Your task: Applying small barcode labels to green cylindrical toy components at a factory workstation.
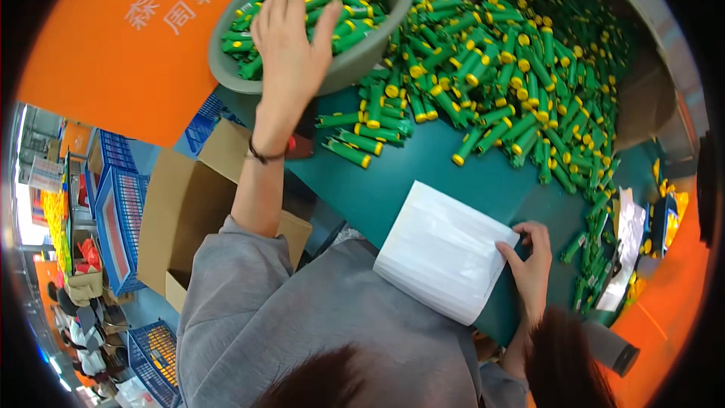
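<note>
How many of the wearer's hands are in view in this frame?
2. The left hand is over the green tubes in the grey basin; the right hand is at the white stack's right edge. Neither is fully hidden.

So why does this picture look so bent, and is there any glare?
Head view: wide fisheye lens, so straight edges bow near the dark rim; soft sheen on the white rectangular item; shadow over the upper right of the green-and-yellow pile.
</note>
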Action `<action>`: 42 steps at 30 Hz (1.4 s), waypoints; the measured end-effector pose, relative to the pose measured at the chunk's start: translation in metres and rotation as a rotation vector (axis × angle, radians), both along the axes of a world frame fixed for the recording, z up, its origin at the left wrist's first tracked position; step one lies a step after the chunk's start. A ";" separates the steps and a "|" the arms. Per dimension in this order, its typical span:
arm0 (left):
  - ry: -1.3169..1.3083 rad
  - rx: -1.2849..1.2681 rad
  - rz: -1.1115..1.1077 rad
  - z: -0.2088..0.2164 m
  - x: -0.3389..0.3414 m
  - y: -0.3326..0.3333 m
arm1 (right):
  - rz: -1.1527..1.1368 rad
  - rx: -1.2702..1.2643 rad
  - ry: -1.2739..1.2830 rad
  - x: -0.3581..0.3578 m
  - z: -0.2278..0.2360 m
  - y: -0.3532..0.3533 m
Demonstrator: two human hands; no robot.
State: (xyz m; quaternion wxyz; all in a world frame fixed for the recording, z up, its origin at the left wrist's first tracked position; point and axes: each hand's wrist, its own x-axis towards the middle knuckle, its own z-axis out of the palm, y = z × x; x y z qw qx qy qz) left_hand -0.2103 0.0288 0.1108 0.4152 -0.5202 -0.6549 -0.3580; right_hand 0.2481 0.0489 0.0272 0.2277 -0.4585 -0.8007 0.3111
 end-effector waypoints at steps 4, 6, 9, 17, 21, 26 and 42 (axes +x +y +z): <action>-0.342 -0.241 -0.464 -0.030 0.090 -0.048 | -0.180 -0.298 0.110 0.009 -0.009 -0.005; -0.671 -0.714 -0.449 -0.057 0.137 -0.082 | -0.205 -0.314 0.256 0.006 -0.008 -0.008; -0.751 -0.852 -0.446 -0.081 0.160 -0.094 | -0.257 -0.289 0.388 0.014 -0.004 -0.013; -1.314 -0.606 -0.972 -0.083 0.158 -0.086 | -0.330 -0.445 0.469 0.030 -0.008 -0.029; -1.203 -0.653 -1.105 -0.092 0.155 -0.079 | -0.331 -0.552 0.513 0.024 -0.007 -0.039; -1.521 -0.604 -1.236 -0.081 0.178 -0.074 | -0.351 -0.597 0.792 0.024 -0.020 -0.045; -1.375 -0.543 -1.054 -0.086 0.183 -0.060 | -0.357 -0.404 0.675 0.018 -0.007 -0.042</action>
